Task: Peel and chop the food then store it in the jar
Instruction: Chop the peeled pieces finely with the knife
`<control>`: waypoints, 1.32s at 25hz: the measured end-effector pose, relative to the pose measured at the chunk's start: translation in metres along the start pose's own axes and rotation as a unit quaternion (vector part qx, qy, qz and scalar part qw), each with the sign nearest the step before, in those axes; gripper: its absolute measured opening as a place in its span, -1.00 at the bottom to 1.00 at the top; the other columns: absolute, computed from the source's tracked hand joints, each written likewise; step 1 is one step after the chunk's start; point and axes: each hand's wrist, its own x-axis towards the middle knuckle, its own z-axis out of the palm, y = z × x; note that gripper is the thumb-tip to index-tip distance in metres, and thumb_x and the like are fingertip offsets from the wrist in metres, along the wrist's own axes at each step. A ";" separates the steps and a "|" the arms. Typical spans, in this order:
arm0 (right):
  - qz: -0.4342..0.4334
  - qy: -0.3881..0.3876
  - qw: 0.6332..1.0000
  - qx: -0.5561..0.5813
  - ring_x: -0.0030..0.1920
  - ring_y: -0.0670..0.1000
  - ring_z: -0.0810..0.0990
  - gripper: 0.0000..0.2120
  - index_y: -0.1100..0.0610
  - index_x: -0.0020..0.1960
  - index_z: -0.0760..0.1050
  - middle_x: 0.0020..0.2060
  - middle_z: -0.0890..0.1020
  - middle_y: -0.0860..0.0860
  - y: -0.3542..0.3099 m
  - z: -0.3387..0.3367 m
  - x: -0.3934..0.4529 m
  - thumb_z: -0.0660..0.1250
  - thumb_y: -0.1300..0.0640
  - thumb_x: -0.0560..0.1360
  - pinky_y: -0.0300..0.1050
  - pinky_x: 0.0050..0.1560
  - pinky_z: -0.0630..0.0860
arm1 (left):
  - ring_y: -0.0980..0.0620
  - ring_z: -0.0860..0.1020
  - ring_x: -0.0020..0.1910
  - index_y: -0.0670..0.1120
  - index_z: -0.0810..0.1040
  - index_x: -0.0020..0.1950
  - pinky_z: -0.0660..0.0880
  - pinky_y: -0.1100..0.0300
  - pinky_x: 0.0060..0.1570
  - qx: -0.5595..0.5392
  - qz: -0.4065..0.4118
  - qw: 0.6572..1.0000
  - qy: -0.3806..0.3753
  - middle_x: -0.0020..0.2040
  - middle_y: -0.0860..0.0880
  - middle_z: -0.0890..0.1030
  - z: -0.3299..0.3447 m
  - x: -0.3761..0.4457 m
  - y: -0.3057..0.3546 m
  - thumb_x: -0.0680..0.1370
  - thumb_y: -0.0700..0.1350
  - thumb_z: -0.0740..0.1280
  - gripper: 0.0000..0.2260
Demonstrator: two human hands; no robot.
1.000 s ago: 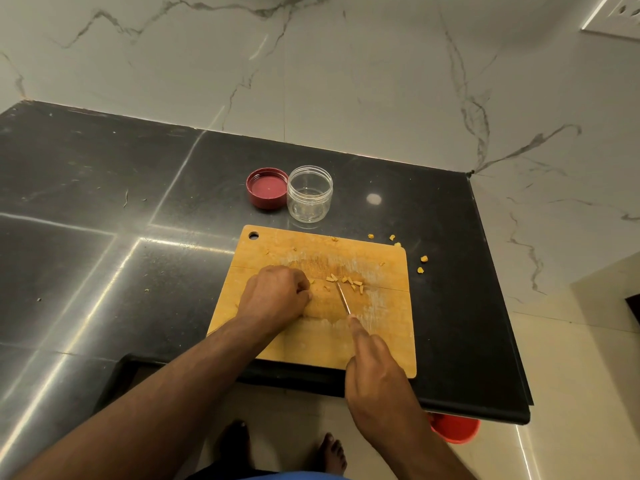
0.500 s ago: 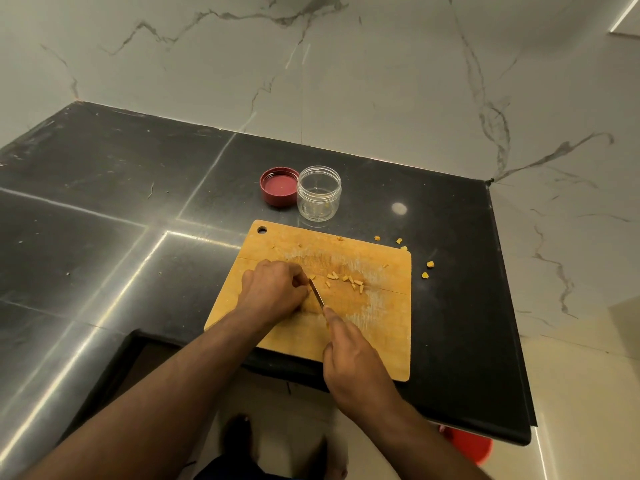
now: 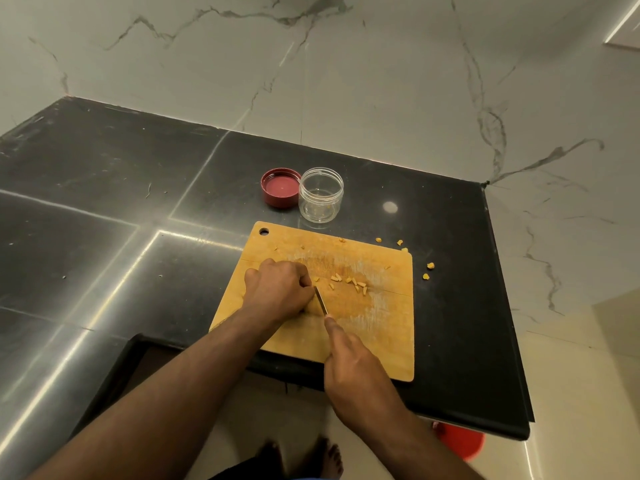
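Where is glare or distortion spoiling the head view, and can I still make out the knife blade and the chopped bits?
Head view: bright light streaks cross the black countertop, plus a round glare spot right of the jar; wide-angle bending curves the counter edges. The knife blade and chopped bits on the cutting board read clearly; whatever the left hand holds is hidden.

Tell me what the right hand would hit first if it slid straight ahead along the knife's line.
The right hand points up-left along the knife, so it would likely meet the left hand first, whose knuckles sit beside the blade. The chopped pieces lie off to the right.
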 end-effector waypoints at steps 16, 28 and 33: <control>0.048 0.046 0.998 0.020 0.37 -0.17 0.33 -0.50 -0.05 0.59 0.10 0.47 0.34 -0.10 -0.016 0.003 -0.003 0.07 0.10 0.66 -0.30 0.37 0.28 | 0.03 0.40 0.18 0.15 0.66 0.05 0.21 0.01 0.01 -0.045 0.015 0.999 0.015 0.01 0.19 0.62 0.003 -0.001 -0.012 0.55 0.09 0.35 -0.86; 0.035 0.009 0.999 0.000 0.42 -0.10 0.32 -0.50 0.00 0.59 0.11 0.47 0.35 -0.04 -0.014 0.001 0.017 0.06 0.11 0.65 -0.22 0.42 0.28 | 0.03 0.41 0.17 0.16 0.68 0.04 0.21 0.00 0.02 -0.043 -0.002 0.999 0.000 -0.01 0.22 0.62 0.000 0.000 -0.011 0.56 0.11 0.34 -0.85; 0.045 0.014 0.999 -0.001 0.38 -0.10 0.36 -0.49 -0.05 0.59 0.10 0.44 0.37 -0.06 -0.013 0.004 0.003 0.06 0.10 0.65 -0.19 0.38 0.34 | 0.04 0.41 0.14 0.17 0.68 0.02 0.26 -0.03 0.06 -0.036 -0.004 0.999 0.008 -0.03 0.21 0.62 0.001 0.000 -0.012 0.54 0.13 0.34 -0.84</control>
